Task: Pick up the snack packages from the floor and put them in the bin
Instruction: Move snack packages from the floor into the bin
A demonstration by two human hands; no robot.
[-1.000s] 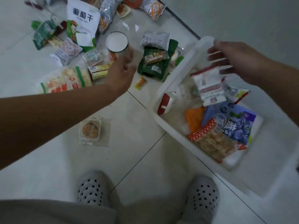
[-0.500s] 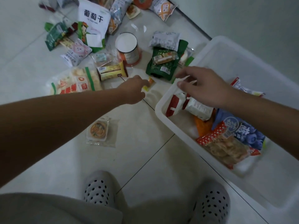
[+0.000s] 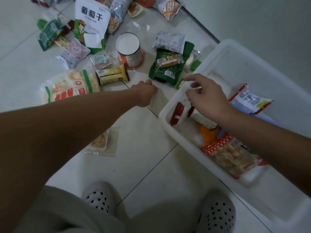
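Grey slippers with black holes point(image 3: 99, 200) sit at the bottom of my feed, planted on the pale tiled floor point(image 3: 151, 165). Just past them a clear-wrapped snack point(image 3: 104, 143) lies on the tiles, half hidden under the left forearm.

On my right the white bin point(image 3: 168, 121) stands on the floor. I can see a red spotted bag of crackers point(image 3: 230, 157) in it, an orange packet point(image 3: 208, 135) and a red-and-white packet point(image 3: 178, 113) near the corner. A silver packet with red edges point(image 3: 250, 100) leans against the far side.

The right hand point(image 3: 207, 96) hovers over the bin's near corner, fingers loosely spread, thumb and forefinger apart.

The left hand point(image 3: 144, 93) reaches down to the floor between bin and pile. Its fingers curl round a small orange packet point(image 3: 154, 86), of which I see only a sliver.

Beyond it the rest of the snacks lie scattered on the tiles: a yellow bar packet point(image 3: 111, 76), a big bag of rice crackers point(image 3: 67, 86), a green pouch point(image 3: 166, 68), a can with a white lid point(image 3: 129, 49), and farthest a white bag with Chinese characters point(image 3: 91, 19).
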